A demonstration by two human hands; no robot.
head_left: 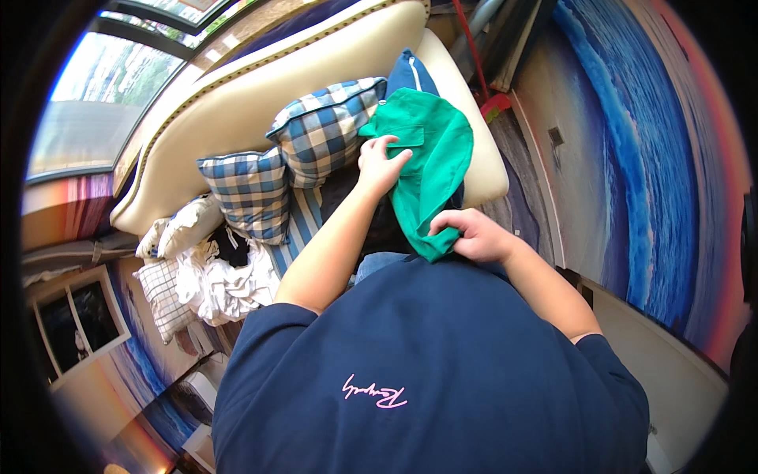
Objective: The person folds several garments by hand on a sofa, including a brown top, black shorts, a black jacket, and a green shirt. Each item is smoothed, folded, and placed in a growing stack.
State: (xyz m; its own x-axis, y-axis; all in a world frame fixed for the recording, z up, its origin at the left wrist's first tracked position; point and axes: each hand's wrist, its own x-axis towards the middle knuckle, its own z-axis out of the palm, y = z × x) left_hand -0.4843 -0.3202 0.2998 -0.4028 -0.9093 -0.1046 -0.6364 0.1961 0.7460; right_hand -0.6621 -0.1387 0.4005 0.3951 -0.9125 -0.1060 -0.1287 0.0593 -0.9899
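Observation:
A green garment [438,142] with a flap pocket and a small button lies spread over the seat of a cream sofa, its lower end drawn toward my lap. My left hand [380,167] rests at its left edge beside the pocket, thumb and fingers bent but apart, with no fabric visibly pinched. At the near end, my right hand [478,237] grips the bunched green cloth between thumb and curled fingers. Dark cloth [384,229] shows beneath and left of the garment, partly hidden by my left forearm.
Two checked cushions [328,126] lean on the cream sofa back [316,59], with a dark blue item with a zip [412,73] behind the garment. White crumpled cloth [221,276] and a grid-patterned cushion [164,296] lie at left. A red-handled tool [496,103] stands beyond the armrest.

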